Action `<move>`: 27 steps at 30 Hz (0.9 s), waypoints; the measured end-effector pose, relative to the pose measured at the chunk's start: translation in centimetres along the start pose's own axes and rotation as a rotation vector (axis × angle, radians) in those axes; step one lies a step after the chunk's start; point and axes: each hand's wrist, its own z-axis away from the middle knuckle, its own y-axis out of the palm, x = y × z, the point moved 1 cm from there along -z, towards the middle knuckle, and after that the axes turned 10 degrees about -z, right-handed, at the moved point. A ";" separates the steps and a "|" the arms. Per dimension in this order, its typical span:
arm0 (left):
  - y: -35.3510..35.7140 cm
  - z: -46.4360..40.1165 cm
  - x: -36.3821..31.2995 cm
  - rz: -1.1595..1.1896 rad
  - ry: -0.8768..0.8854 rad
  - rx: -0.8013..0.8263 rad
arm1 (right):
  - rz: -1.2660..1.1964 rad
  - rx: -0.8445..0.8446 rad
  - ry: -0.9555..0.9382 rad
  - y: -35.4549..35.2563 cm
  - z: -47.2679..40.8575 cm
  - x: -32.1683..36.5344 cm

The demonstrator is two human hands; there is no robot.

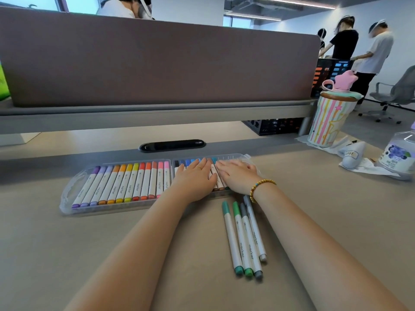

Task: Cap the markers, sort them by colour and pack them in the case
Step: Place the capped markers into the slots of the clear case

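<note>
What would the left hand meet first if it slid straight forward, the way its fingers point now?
Probably the far wall of the clear case. The left hand lies flat on the markers in the right compartment, fingers pointing away from the person at the blue caps; the wall stands just beyond them. Depth is uncertain.

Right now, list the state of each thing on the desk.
Case: open, left half full of capped markers.
Loose markers: four, capped, lying outside the case.
Left hand: flat on the right half's markers.
Right hand: flat beside it.
Bottle: upright, lid on.
</note>
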 end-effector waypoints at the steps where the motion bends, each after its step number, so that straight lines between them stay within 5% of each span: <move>1: 0.0 0.1 0.0 -0.003 0.007 0.007 | -0.004 0.009 0.003 -0.1 0.2 0.1; 5: -0.5 0.8 0.2 -0.023 0.034 0.045 | -0.042 0.042 -0.010 -1.0 1.4 0.1; 13: -2.1 3.4 -1.0 0.002 0.146 -0.034 | -0.572 -0.198 0.049 -2.0 4.4 -0.6; 22: -2.8 2.8 -2.5 -0.024 0.032 0.075 | -0.563 -0.163 0.057 -1.8 5.8 0.3; 27: -2.8 4.6 -2.8 0.134 -0.035 -0.146 | -0.334 -0.039 0.064 -4.3 7.5 1.0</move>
